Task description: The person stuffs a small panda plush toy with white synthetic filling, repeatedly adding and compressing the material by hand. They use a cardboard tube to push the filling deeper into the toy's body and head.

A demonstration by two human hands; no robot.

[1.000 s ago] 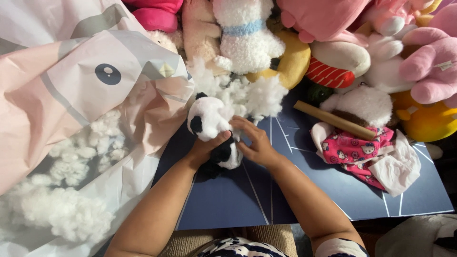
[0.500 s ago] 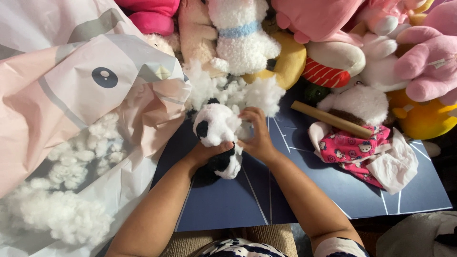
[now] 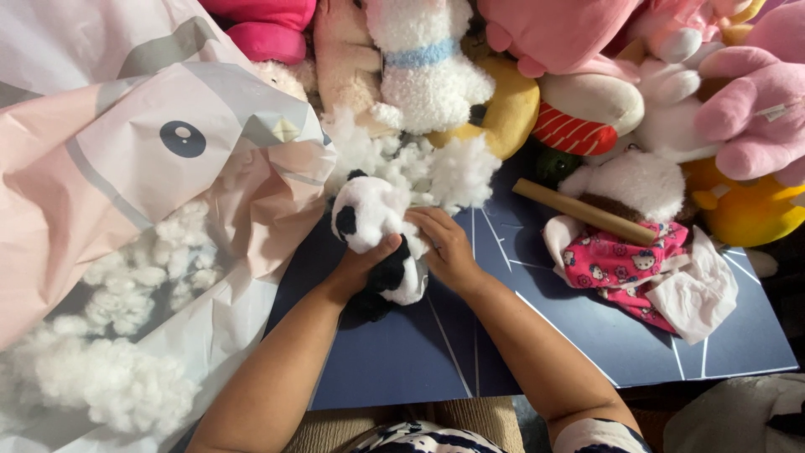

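A small black-and-white panda plush (image 3: 369, 220) is held over a dark blue board (image 3: 402, 361). My left hand (image 3: 362, 267) grips it from below around its body. My right hand (image 3: 444, 245) presses against its right side, fingers at the opening where white stuffing shows. A loose heap of white stuffing (image 3: 436, 168) lies just behind the panda.
A large pink and grey plastic bag (image 3: 126, 159) with white stuffing (image 3: 92, 377) in it fills the left. Many plush toys (image 3: 587, 50) line the back. A wooden stick (image 3: 583, 211) rests on a plush in a pink patterned cloth (image 3: 625, 268) at right.
Both hands turned the panda plush and lifted it slightly toward the stuffing heap; my right hand moved onto its side.
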